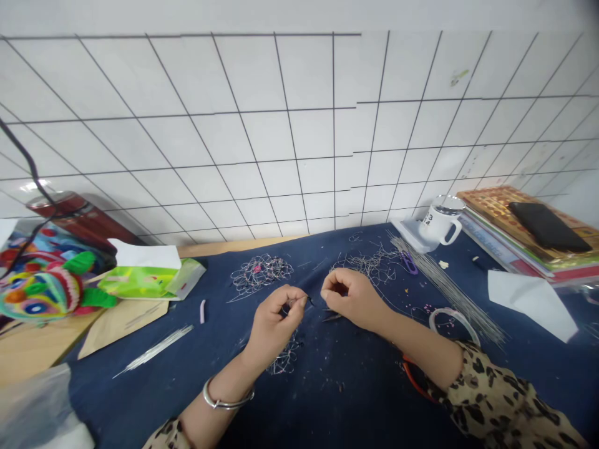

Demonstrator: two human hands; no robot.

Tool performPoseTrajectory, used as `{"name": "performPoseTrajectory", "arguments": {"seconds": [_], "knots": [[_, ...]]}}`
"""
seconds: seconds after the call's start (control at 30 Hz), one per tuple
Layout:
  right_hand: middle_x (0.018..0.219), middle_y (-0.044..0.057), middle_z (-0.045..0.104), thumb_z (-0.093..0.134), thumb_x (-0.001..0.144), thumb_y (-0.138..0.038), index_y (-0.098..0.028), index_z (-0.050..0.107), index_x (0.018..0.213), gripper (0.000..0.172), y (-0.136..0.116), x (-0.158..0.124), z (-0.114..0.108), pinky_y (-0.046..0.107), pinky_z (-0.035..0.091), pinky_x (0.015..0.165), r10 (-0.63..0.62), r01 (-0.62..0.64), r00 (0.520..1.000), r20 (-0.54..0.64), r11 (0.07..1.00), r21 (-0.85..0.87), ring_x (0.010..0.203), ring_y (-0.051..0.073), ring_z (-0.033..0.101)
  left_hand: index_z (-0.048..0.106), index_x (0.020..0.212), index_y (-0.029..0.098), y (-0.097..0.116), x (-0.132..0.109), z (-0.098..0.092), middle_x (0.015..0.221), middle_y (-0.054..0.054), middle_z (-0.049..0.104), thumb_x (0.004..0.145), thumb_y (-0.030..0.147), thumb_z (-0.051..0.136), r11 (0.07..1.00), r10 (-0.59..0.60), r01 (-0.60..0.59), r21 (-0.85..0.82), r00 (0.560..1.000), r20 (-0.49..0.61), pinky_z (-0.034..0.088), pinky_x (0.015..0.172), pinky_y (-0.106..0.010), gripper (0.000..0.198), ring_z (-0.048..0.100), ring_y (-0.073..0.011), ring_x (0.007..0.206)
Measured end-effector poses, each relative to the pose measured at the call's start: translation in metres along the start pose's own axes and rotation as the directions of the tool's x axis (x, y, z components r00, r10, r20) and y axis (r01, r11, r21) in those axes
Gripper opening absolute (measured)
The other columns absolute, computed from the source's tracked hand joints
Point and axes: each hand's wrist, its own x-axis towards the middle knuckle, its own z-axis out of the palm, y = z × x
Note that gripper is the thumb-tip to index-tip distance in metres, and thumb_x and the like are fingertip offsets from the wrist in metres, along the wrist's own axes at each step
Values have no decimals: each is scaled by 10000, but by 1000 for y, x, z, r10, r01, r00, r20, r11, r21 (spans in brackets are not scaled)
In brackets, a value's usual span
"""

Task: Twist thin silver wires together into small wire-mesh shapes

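My left hand (278, 318), with a silver bangle (224, 404) on its wrist, is closed in a pinch. A small dark piece (309, 300) sticks out from its fingertips; its kind is too small to make out. Just to the right, my right hand (350, 296) has thumb and forefinger pressed together, and what they hold, if anything, does not show. Below it lies a pointed metal tool tip (332, 317), partly covered. An orange handle (414, 377) shows under my right forearm. Tangled thin wire with small beads (284, 358) lies beside my left wrist.
On the dark blue cloth (187, 399) are wire tangles (259, 274), a bundle of straight wires (449, 293), a purple clip-like thing (409, 262) and a clear ring-shaped coil (453, 318). A white mug (440, 221), a phone (547, 226) on books and a colourful plush toy (47, 293) stand around.
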Motion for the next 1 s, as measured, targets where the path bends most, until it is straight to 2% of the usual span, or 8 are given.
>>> {"name": "performPoseTrajectory", "arguments": {"seconds": [0.13, 0.3, 0.73, 0.83, 0.93, 1.0], "knots": [[686, -7, 570, 544, 740, -133, -167, 612, 708, 83, 1, 1, 3, 225, 407, 607, -48, 51, 998, 43, 996, -76, 650, 107, 510, 586, 793, 174, 2, -3, 0, 670, 11, 521, 825, 201, 519, 999, 42, -42, -19, 999, 1, 389, 576, -215, 80, 478, -106, 604], [709, -3, 583, 581, 730, -145, -171, 634, 735, 59, 4, -3, 10, 223, 418, 615, -71, 75, 996, 58, 995, -73, 659, 105, 526, 584, 794, 173, 7, -5, 0, 692, 4, 544, 810, 139, 528, 990, 143, -143, 19, 990, -1, 392, 605, -229, 68, 494, -110, 630], [645, -24, 495, 516, 640, -51, -167, 527, 607, 121, 9, -8, 20, 209, 373, 571, -182, 164, 977, -108, 974, -158, 598, 87, 464, 593, 777, 174, 7, -4, 4, 633, 12, 536, 785, 88, 517, 945, 303, -302, 126, 953, 11, 400, 583, -230, 116, 496, -107, 593], [641, -26, 496, 517, 650, -71, -168, 520, 615, 103, 8, -7, 18, 212, 369, 562, -91, 83, 990, -109, 994, -78, 591, 87, 456, 592, 770, 174, 8, -5, 4, 631, 14, 535, 772, 81, 525, 942, 306, -301, 146, 952, -11, 395, 578, -228, 114, 497, -105, 589], [615, -34, 489, 528, 691, -122, -166, 530, 658, 55, 10, -6, 14, 201, 353, 510, 87, -88, 996, 14, 985, 147, 549, 80, 434, 589, 762, 172, 9, -6, 4, 626, 19, 529, 765, 81, 536, 949, 288, -280, 147, 957, -37, 389, 583, -228, 105, 497, -103, 587], [601, -40, 472, 537, 710, -151, -164, 532, 681, 33, 12, -5, 13, 196, 340, 489, 146, -164, 985, 88, 951, 262, 531, 74, 413, 586, 756, 171, 8, -6, 3, 624, 21, 522, 773, 90, 531, 963, 245, -238, 127, 968, -44, 386, 584, -225, 100, 492, -101, 585]]}}
